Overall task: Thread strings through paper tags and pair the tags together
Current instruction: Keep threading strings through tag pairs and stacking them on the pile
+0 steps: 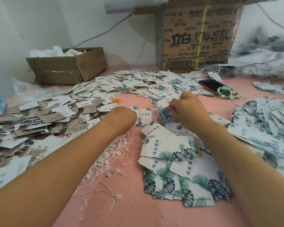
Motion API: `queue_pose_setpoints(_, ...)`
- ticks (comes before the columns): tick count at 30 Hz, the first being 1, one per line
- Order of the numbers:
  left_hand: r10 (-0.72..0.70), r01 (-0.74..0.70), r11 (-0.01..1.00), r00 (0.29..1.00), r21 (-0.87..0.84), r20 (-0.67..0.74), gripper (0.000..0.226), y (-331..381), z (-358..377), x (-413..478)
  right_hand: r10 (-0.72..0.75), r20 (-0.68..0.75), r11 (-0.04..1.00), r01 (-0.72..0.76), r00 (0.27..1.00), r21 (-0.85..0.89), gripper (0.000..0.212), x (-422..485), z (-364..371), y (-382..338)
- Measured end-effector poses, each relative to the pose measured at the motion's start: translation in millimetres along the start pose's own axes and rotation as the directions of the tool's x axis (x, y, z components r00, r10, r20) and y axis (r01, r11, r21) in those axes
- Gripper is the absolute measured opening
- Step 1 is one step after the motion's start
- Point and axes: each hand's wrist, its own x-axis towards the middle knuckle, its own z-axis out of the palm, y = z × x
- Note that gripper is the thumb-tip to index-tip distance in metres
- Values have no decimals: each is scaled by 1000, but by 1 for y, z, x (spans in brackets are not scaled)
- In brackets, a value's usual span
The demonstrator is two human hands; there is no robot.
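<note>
White paper tags with green leaf prints lie in heaps on the pink table. My right hand grips a small stack of leaf tags near the table's middle. My left hand is curled, knuckles up, on a single leaf tag beside that stack; what its fingers hold is hidden. A loose tangle of white strings with small plastic clasps lies under my left forearm. Larger leaf tags are piled in front of my right arm.
Grey and brown tags with strings cover the left side. A low cardboard box and a tall printed carton stand at the back. A phone and a green bead bracelet lie at the right rear.
</note>
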Motion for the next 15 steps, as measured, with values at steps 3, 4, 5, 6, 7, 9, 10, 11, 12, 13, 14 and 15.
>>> queue_pose_setpoints(3,-5,7,999,999,42,-43,22,4,2,-2,22,-13,1000,-22,1000,18,28,-2,-2,-3)
queue_pose_setpoints(4,-7,10,999,999,51,-52,22,5,4,-3,26,-11,1000,-25,1000,17,27,-2,-1,-4)
queue_pose_setpoints(5,-6,9,999,998,51,-56,22,5,6,-5,29,-7,999,-29,1000,15,26,-2,-1,-5)
queue_pose_setpoints(6,-9,12,999,998,45,-60,21,5,5,-7,33,-2,999,-33,999,14,25,-2,-1,-5)
queue_pose_setpoints(7,-8,11,999,998,37,-67,20,4,7,-10,36,4,999,-36,999,13,23,-2,-2,-6)
queue_pose_setpoints(9,17,-12,1000,987,28,-162,16,4,7,-15,48,11,999,-48,999,17,22,-1,-3,-7)
queue_pose_setpoints(10,36,-28,999,972,38,-232,15,4,5,-19,52,11,998,-53,999,17,21,-1,-3,-7)
queue_pose_setpoints(11,59,-47,998,959,50,-277,17,5,4,-22,57,9,998,-58,998,19,21,-1,-4,-7)
queue_pose_setpoints(12,87,-72,996,950,60,-299,22,6,4,-25,64,6,998,-64,998,22,21,-2,-4,-8)
queue_pose_setpoints(13,112,-99,994,930,55,-351,28,7,5,-27,73,4,997,-73,997,30,20,-2,-4,-8)
queue_pose_setpoints(14,126,-121,992,903,39,-411,34,7,5,-29,81,2,996,-82,997,42,20,-2,-4,-8)
queue_pose_setpoints(15,113,-122,993,883,10,-455,38,7,6,-31,89,3,995,-89,996,55,19,-2,-4,-8)
